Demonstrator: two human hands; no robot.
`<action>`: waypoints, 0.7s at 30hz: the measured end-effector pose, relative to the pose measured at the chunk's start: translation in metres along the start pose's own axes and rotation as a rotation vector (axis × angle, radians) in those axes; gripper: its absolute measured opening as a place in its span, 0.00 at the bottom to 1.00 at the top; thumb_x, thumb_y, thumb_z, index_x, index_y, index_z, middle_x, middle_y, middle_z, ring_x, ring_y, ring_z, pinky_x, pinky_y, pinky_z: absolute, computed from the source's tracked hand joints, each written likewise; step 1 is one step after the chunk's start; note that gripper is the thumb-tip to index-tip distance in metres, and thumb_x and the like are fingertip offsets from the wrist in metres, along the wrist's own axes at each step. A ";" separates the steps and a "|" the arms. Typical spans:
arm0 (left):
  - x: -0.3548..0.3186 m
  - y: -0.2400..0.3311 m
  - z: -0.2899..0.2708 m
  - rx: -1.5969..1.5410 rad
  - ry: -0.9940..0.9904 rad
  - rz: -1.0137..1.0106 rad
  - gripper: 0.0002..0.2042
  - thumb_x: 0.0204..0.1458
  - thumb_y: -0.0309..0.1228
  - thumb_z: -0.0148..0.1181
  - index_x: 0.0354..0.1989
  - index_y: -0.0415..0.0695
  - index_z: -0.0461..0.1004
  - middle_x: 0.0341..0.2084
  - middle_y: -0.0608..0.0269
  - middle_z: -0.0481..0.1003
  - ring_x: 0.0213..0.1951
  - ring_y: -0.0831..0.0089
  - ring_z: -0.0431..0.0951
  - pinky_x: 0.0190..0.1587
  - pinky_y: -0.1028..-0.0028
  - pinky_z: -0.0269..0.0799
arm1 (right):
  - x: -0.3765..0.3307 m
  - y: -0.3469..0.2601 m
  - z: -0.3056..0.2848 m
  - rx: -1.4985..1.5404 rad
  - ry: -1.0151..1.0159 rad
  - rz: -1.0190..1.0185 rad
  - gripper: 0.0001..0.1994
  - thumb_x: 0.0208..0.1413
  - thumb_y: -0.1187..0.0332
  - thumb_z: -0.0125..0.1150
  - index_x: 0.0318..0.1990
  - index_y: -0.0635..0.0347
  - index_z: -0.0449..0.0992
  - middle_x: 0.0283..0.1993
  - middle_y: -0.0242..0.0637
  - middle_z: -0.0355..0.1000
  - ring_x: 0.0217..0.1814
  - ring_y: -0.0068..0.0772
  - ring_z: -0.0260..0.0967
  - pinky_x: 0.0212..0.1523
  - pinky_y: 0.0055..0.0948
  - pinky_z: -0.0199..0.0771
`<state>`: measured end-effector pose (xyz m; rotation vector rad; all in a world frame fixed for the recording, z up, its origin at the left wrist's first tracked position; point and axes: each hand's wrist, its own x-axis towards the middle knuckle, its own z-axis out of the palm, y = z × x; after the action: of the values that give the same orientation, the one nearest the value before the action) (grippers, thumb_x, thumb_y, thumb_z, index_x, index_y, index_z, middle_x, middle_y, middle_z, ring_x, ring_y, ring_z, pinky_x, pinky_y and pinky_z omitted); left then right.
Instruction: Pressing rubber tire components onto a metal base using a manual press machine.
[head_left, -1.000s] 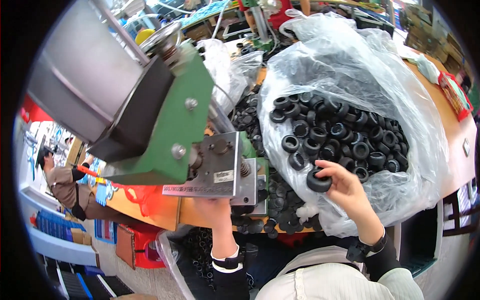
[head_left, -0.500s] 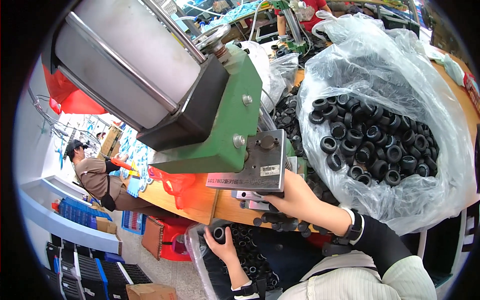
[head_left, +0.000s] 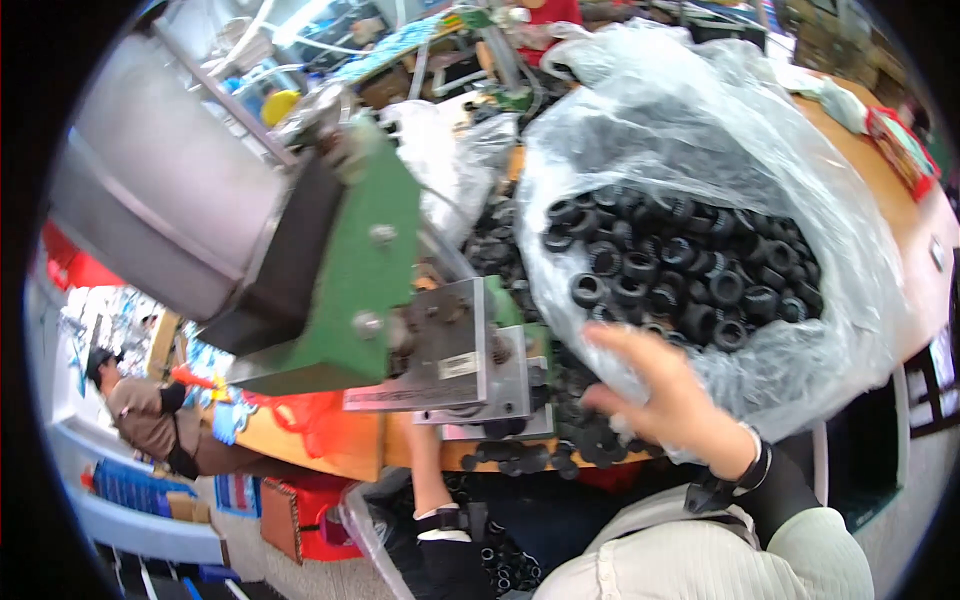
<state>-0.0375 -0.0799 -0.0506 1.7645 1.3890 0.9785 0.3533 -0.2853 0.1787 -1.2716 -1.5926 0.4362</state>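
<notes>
My right hand is open, thumb and fingers apart, with nothing in it. It hovers at the near left edge of a clear plastic bag full of small black toy tyres. My left hand reaches up to the press's metal die. The die plate hides its fingers, so I cannot see what they hold. The die sits under the green press head, above the wooden table edge.
Below the table, another plastic bag holds more black rings. Loose black pieces lie beside the die. A person sits at the far left, and red plastic lies on the table.
My right hand has left the die and moved right toward the bag, opening. My left hand, which held a black tyre low down, has risen to the die. The view has shifted.
</notes>
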 end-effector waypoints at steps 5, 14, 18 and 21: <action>0.019 -0.015 0.002 -0.358 -0.003 -0.125 0.17 0.57 0.28 0.51 0.55 0.37 0.66 0.49 0.54 0.70 0.52 0.64 0.69 0.54 0.68 0.65 | -0.048 0.099 -0.079 -0.674 0.088 0.339 0.28 0.37 0.71 0.71 0.51 0.60 0.71 0.57 0.46 0.64 0.60 0.51 0.60 0.57 0.43 0.66; 0.017 0.025 -0.001 -0.527 0.124 -0.201 0.21 0.56 0.31 0.53 0.58 0.40 0.62 0.47 0.56 0.71 0.49 0.68 0.72 0.50 0.65 0.71 | -0.044 0.094 -0.073 -0.822 0.241 0.223 0.20 0.41 0.73 0.67 0.45 0.60 0.70 0.40 0.40 0.70 0.53 0.43 0.65 0.51 0.40 0.62; -0.031 0.163 0.022 -0.490 0.370 0.004 0.24 0.57 0.34 0.52 0.59 0.34 0.61 0.52 0.49 0.69 0.54 0.60 0.69 0.59 0.60 0.63 | -0.062 0.101 -0.084 -0.337 0.445 0.344 0.25 0.46 0.77 0.64 0.54 0.63 0.65 0.42 0.45 0.70 0.44 0.47 0.69 0.49 0.37 0.68; -0.046 0.207 0.011 -0.530 0.357 0.377 0.27 0.55 0.36 0.55 0.60 0.34 0.58 0.52 0.49 0.68 0.55 0.59 0.68 0.59 0.58 0.63 | -0.055 0.078 -0.089 -0.305 0.307 0.222 0.20 0.45 0.83 0.61 0.49 0.63 0.71 0.48 0.44 0.66 0.50 0.42 0.67 0.51 0.32 0.68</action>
<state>0.0624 -0.1671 0.1154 1.5081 0.8740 1.7508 0.4661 -0.3297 0.1307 -1.6697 -1.2945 0.1242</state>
